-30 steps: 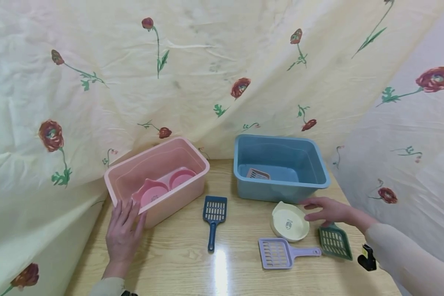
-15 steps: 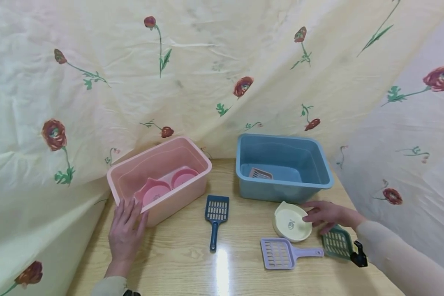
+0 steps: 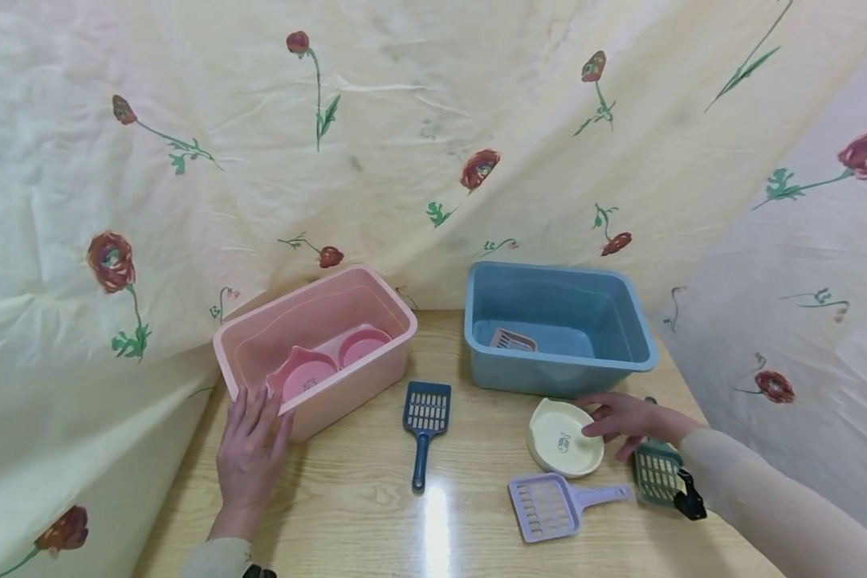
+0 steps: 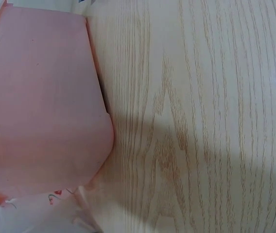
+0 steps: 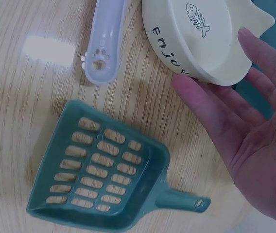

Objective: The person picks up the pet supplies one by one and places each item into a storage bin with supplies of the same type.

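Observation:
In the head view my left hand rests with fairly straight fingers at the near left corner of a pink plastic bin. Two pink bowls lie inside that bin. My right hand holds a cream cat-eared bowl by its right edge. The right wrist view shows the thumb over the bowl's rim and other fingers reaching below its side; fishbone art and "Enjoy" mark the bowl. Near the bowl are a lavender litter scoop and a green litter scoop, the latter partly behind the right wrist.
A blue bin stands behind the cream bowl, with a pinkish slotted scoop in it. A dark blue litter scoop lies mid-table between the bins. Floral cloth hangs around the back and sides of the wooden table.
The right hand has closed in on the cream bowl, and the bowl has shifted slightly left and nearer. The lavender scoop has turned a little. The left hand stays at the pink bin.

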`<control>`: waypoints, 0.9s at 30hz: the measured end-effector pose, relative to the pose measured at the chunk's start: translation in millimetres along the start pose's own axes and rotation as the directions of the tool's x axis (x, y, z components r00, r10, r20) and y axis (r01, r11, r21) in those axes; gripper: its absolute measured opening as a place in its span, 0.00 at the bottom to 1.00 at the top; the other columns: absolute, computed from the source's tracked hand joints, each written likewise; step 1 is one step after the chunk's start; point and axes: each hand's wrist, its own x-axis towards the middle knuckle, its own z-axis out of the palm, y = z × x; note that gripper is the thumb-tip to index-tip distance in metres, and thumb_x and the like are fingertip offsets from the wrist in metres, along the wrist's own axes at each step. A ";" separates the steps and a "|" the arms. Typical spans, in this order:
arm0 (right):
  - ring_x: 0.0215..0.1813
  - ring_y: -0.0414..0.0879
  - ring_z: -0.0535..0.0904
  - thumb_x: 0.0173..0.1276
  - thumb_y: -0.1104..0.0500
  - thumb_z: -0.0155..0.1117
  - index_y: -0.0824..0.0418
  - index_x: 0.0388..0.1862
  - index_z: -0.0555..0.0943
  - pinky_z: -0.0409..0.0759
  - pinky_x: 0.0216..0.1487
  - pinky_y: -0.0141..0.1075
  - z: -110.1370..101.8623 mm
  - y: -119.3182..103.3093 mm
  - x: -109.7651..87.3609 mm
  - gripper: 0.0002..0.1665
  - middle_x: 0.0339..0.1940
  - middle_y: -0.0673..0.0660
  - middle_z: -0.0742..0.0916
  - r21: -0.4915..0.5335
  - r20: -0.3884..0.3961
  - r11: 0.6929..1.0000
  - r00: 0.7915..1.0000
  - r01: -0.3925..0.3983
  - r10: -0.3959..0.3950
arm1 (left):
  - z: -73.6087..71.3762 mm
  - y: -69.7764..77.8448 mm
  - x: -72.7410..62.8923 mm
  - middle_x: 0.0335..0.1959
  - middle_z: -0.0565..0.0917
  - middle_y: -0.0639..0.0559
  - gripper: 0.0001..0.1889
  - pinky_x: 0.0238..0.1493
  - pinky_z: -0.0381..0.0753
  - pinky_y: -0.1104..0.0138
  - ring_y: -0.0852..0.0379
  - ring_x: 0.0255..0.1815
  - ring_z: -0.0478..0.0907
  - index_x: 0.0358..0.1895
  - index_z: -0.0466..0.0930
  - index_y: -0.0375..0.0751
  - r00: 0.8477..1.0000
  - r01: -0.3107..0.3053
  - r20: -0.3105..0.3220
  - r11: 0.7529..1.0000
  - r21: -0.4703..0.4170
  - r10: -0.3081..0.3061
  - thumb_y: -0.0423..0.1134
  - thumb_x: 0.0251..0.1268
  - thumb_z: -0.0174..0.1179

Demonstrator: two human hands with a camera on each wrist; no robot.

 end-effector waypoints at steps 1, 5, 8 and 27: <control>0.57 0.59 0.85 0.76 0.54 0.73 0.71 0.81 0.62 0.92 0.35 0.53 0.9 -1.1 1.3 0.46 0.66 0.74 0.81 -0.003 0.002 1.000 1.000 0.004 -0.004 | 0.7 0.0 0.3 0.59 0.87 0.34 0.27 0.73 0.73 0.38 0.23 0.63 0.80 0.59 0.88 0.36 1.000 -0.006 -0.011 1.000 -0.003 0.006 0.58 0.83 0.57; 0.54 0.58 0.86 0.76 0.55 0.72 0.71 0.81 0.62 0.93 0.35 0.53 3.9 -4.5 6.6 0.45 0.63 0.70 0.82 0.012 0.005 1.000 1.000 -0.013 0.013 | 2.1 0.2 0.4 0.59 0.87 0.34 0.27 0.70 0.75 0.34 0.23 0.63 0.81 0.57 0.89 0.36 0.999 -0.014 -0.031 1.000 -0.006 0.014 0.57 0.82 0.57; 0.53 0.57 0.87 0.76 0.57 0.72 0.72 0.81 0.63 0.93 0.34 0.52 5.6 -4.5 10.7 0.44 0.59 0.66 0.84 0.041 0.004 0.999 1.000 -0.019 0.018 | 1.3 1.0 0.5 0.59 0.87 0.34 0.27 0.70 0.74 0.33 0.23 0.64 0.80 0.57 0.89 0.35 1.000 0.000 -0.012 1.000 -0.009 0.000 0.58 0.83 0.57; 0.37 0.52 0.87 0.76 0.68 0.65 0.74 0.73 0.73 0.92 0.30 0.50 25.6 -13.3 31.6 0.29 0.43 0.62 0.85 0.001 -0.002 0.996 0.996 0.090 -0.090 | -0.2 0.9 -0.6 0.61 0.85 0.33 0.27 0.76 0.69 0.37 0.23 0.65 0.79 0.59 0.87 0.34 0.999 0.027 0.033 1.000 0.002 -0.027 0.57 0.84 0.55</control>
